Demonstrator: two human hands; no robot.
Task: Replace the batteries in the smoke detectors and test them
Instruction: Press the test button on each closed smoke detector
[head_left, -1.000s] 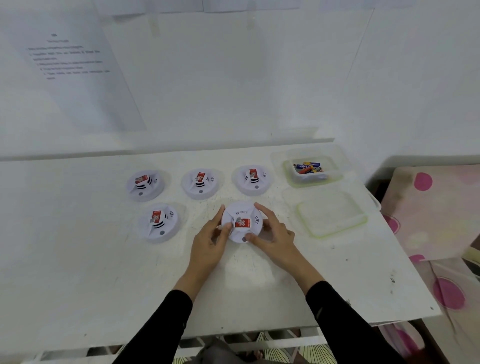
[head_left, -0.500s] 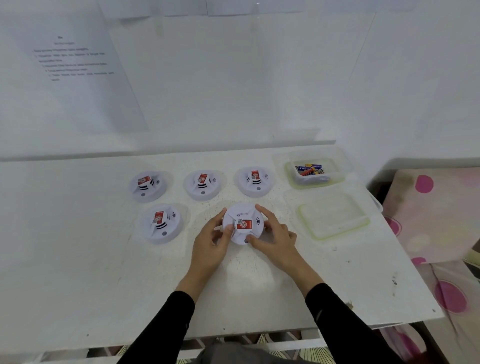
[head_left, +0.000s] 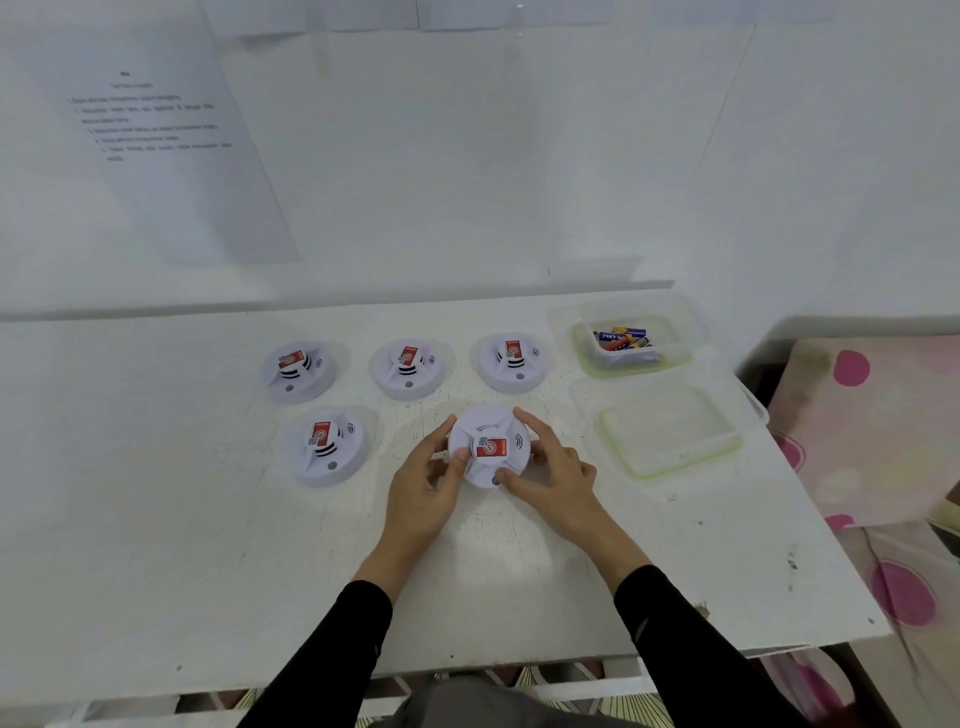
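A white table (head_left: 156, 519) spreads wide under your hands, with bare room to the left of your left hand and between your wrists and the near edge. On the wall far beyond your left hand hangs a printed sheet (head_left: 156, 135), its lines too blurred to read. Beyond your right hand lie a clear lid (head_left: 670, 431) and, farther on, a clear container (head_left: 631, 343) of batteries (head_left: 621, 338); one wrapper shows "CELL". Four white smoke detectors (head_left: 327, 447) with red labels sit left of and beyond your left hand. Your left hand (head_left: 423, 493) and right hand (head_left: 553, 475) grip opposite sides of a fifth smoke detector (head_left: 488, 447), fingers curled around its rim; its red label is unreadable.
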